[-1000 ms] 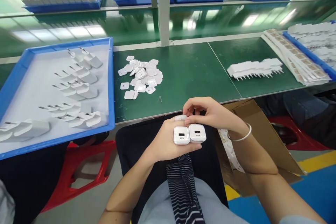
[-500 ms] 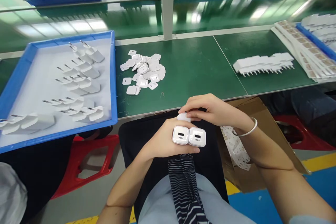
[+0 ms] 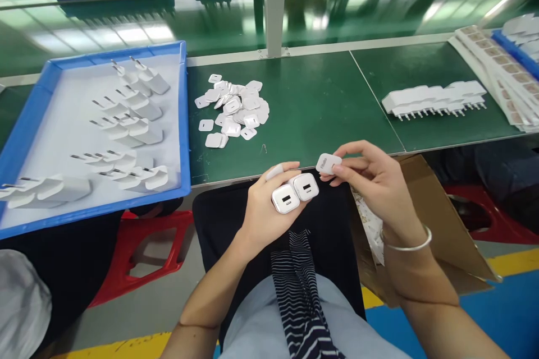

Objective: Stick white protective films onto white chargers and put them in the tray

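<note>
My left hand point(image 3: 267, 202) is wrapped around two white wall chargers point(image 3: 285, 199), side by side, their faces with the port openings turned up toward me. A white cover point(image 3: 274, 171) is on one of its fingers. To the right of it, my right hand point(image 3: 366, 174) pinches a thin white square cap point(image 3: 327, 163) between thumb and fingers, with faint grey print on its face. The cap is apart from the chargers. On the green bench beyond lies a loose pile of similar white caps point(image 3: 231, 106), several showing a small slot.
A blue tray point(image 3: 184, 123) at left holds rows of white plug chargers point(image 3: 143, 101). More chargers point(image 3: 433, 100) stand in a row at right, beside stacked label strips point(image 3: 492, 73). A metal post point(image 3: 275, 11) rises mid-bench. An open cardboard box point(image 3: 438, 224) is below right.
My right hand has drawn away from the left hand, to the right and slightly up, and now shows a cap in its fingers. My left hand has tilted and risen a little with the chargers.
</note>
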Demonstrator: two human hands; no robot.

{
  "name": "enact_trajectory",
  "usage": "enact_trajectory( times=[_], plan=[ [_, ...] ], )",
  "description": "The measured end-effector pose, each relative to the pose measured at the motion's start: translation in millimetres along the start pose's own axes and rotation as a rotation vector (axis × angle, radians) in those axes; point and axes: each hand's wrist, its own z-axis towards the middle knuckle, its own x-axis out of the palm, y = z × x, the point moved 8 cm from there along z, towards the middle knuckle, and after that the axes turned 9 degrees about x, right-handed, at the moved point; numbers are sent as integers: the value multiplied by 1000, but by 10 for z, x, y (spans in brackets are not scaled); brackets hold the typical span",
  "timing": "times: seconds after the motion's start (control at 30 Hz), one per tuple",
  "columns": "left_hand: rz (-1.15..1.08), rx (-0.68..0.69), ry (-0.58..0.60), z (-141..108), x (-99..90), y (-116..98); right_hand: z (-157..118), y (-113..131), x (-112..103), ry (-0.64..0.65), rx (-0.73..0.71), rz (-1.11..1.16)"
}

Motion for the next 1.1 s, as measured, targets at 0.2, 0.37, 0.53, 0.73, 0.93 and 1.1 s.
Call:
enact_trajectory(
  times=[0.2,0.37,0.53,0.73,0.93,1.1],
  plan=[
    [214,204,-151,-54,-34,-71,-313,-19,10,-374,-192,-162],
    [242,297,-189,-63,-54,-132,-331,-137,47,-366,-140,127],
    [216,268,-182,-57,-56,-110,-345,-119,91,-363,-172,248],
    [240,275,-188,-58,-70,-120,-354,-137,183,-281,-82,356],
    [252,296,-193,-53,-99,-148,-348,-152,359,-148,10,426],
    [262,297,-192,-52,-118,-148,-307,-162,387,-51,52,457]
  ],
)
